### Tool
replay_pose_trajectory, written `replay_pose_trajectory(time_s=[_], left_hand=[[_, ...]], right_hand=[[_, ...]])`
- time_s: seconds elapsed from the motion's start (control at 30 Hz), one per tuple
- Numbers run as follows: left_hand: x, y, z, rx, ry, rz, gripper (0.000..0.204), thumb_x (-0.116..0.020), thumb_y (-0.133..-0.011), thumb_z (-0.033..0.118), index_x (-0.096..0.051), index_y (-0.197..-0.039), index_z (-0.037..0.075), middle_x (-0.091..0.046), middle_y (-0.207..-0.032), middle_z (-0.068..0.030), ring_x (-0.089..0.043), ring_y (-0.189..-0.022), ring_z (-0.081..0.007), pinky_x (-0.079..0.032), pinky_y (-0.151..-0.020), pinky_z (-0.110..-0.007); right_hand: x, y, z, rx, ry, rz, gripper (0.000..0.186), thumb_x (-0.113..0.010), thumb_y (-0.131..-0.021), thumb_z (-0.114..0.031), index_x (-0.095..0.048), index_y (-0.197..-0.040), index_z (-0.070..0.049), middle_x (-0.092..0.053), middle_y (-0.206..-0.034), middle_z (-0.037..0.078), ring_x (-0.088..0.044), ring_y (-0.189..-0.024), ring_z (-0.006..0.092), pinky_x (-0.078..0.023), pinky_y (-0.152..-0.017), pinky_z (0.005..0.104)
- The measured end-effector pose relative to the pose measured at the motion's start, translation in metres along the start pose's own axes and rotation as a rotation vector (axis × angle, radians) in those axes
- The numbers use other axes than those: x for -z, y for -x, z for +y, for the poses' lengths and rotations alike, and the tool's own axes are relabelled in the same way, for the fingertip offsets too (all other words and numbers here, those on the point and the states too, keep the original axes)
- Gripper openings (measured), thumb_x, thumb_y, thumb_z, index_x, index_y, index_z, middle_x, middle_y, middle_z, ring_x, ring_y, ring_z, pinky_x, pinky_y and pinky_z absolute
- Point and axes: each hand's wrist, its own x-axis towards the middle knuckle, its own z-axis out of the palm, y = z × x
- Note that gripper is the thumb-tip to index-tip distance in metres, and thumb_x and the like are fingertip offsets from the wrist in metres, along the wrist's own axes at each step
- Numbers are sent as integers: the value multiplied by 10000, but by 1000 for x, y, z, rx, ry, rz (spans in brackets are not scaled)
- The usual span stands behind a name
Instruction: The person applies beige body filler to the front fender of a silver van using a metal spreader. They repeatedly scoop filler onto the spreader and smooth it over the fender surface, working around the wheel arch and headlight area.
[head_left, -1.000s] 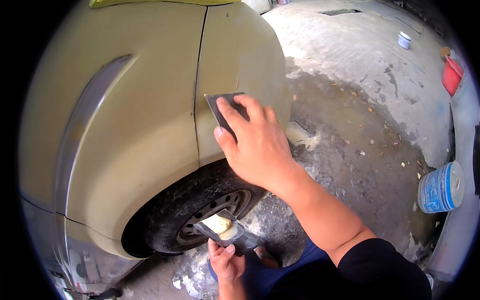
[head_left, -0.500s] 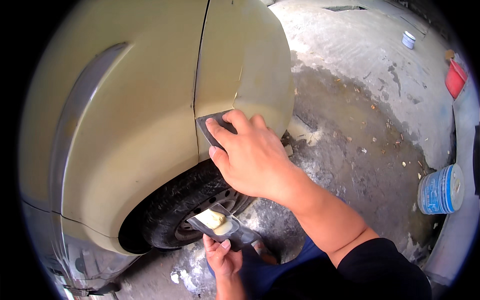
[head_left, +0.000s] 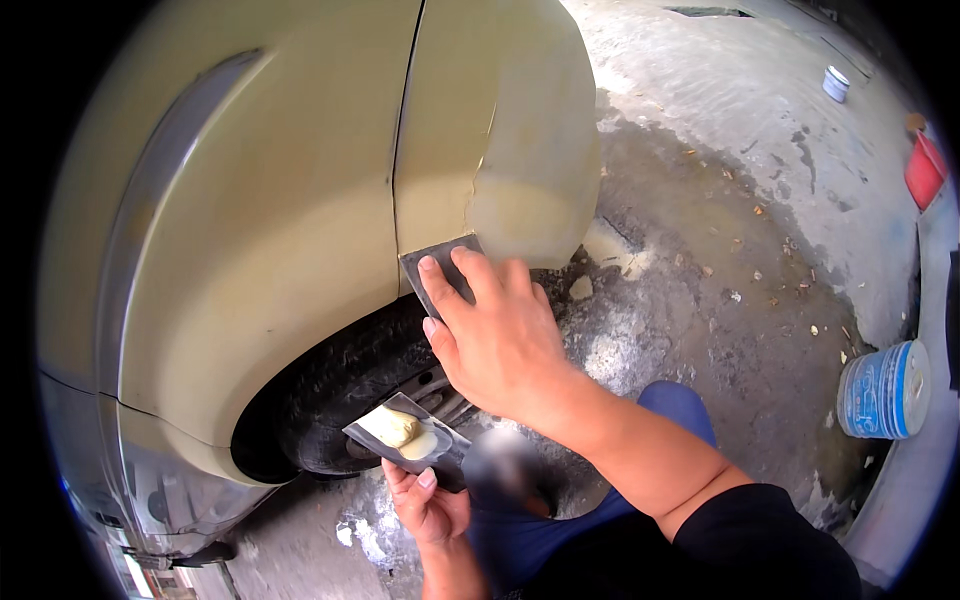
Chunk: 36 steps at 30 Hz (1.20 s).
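My right hand [head_left: 505, 335] grips a dark grey flat spreader [head_left: 455, 285], fingers spread over its face and the thumb beneath. The spreader's far edge lies against the lower part of a yellowish car body panel [head_left: 435, 205], right of a dark vertical seam and just above the wheel arch. Lower down, my left hand [head_left: 430, 508] holds a dark flat plate [head_left: 445, 462] from below, thumb on its near edge. On the plate sits a lump of cream-coloured putty [head_left: 395, 427] beside a paler smear. An uneven ridge runs up the panel above the spreader.
Behind the plate is the black tyre [head_left: 340, 400], partly hidden. A blue and white bucket [head_left: 882, 390] stands on the right, with a red container [head_left: 925, 170] farther back. A small white tub [head_left: 835, 84] stands on the stained concrete floor [head_left: 720, 250]. My bent knee [head_left: 680, 405] is close by.
My right hand and the spreader have moved a little down the panel. My left hand has shifted left with the putty plate. The whole view has tilted slightly.
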Motion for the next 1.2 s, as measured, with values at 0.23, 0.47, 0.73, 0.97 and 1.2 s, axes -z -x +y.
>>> replay_pose_trajectory(time_s=[0.23,0.47,0.73,0.97,1.2], left_hand=[[-17,-3,6,-4,74,38,641,-536,-819,-81,-377,-1426,53,-487,-1395,-150,-495,-1278,-300,-394,-1093,-478],[-45,-6,10,35,36,23,644,-502,-877,-47,-294,-1476,68,-433,-1438,-162,-444,-1329,-285,-352,-1130,-462],[-56,-16,8,32,-50,31,615,-515,-902,-50,-300,-1470,45,-474,-1404,-160,-502,-1275,-285,-408,-1086,-468],[-52,-19,6,-124,-301,79,608,-519,-899,-65,-318,-1463,41,-488,-1397,-146,-509,-1267,-270,-403,-1086,-452],[-43,-22,5,-272,-419,23,558,-503,-914,-64,-336,-1443,-5,-489,-1398,-155,-499,-1271,-256,-388,-1085,-431]], right_hand=[[-13,16,3,22,38,-19,470,-565,-915,-272,-526,-1345,-85,-460,-1353,159,-487,-1020,377,-468,-810,483],[26,54,17,207,-527,-106,473,-616,-910,-236,-541,-1341,-56,-471,-1366,171,-511,-1164,356,-462,-939,445],[39,84,56,301,-632,-289,391,-700,-829,-120,-661,-1215,-69,-564,-1280,155,-552,-1134,338,-457,-958,418],[56,67,38,222,-298,7,314,-729,-794,-164,-705,-1096,-82,-605,-1192,113,-550,-1124,347,-461,-928,422],[45,73,39,244,-187,-246,354,-718,-804,-177,-685,-1149,-104,-587,-1243,113,-533,-1151,347,-427,-940,454]])
